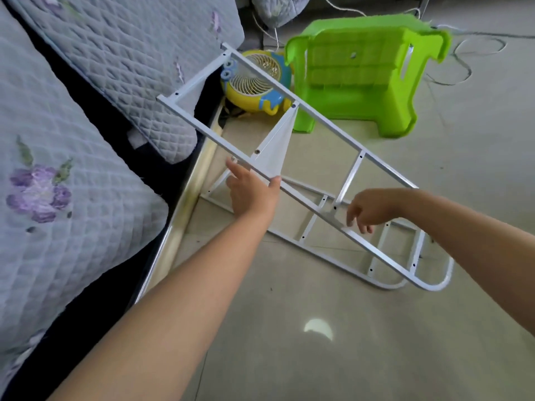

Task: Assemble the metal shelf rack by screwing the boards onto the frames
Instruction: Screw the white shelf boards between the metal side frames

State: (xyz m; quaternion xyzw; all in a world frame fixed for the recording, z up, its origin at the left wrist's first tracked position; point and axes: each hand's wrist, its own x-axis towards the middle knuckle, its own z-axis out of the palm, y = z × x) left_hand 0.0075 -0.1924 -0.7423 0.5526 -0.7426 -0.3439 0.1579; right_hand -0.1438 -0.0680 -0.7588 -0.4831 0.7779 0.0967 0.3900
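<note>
1. From the head camera, we gripped the upper frame (289, 157) with our left hand (249, 192), thumb and fingers clamped on its rail, tilting it above the floor (289, 357).
2. Our right hand (367, 211) hovered with fingers loosely apart beside that rail; the second frame (307, 235) lay flat beneath.

- Showing white painted metal, smooth with a soft sheen: upper frame (289, 134), second frame (292, 241) lying under it.
- Looking matt white and flat: board (275, 151) (material hard to tell).
- Gleaming as glossy moulded plastic: green stool (362, 76), yellow fan (257, 82).
- Appearing as soft quilted cloth, matt and puckered: bedding (72, 140).
- Reflecting light off polished, smooth tile: floor (318, 328).
</note>
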